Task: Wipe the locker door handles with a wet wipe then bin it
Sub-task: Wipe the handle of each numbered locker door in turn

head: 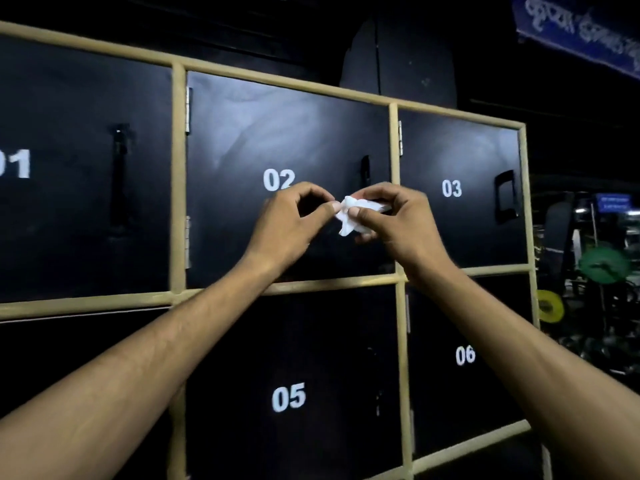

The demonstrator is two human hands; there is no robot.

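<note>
Dim gym room: black lockers in a tan frame fill the wall, numbered in white (01, 02, 03 above, 05, 06 below), each with a dark handle. Coloured weight plates stand off to the right. Before door 02, both hands pinch a crumpled white wipe: the left hand by thumb and forefinger at its edge, the right hand closed around most of it.

Five numbered locker doors show, three door handles, two hands, and one wet wipe.
</note>
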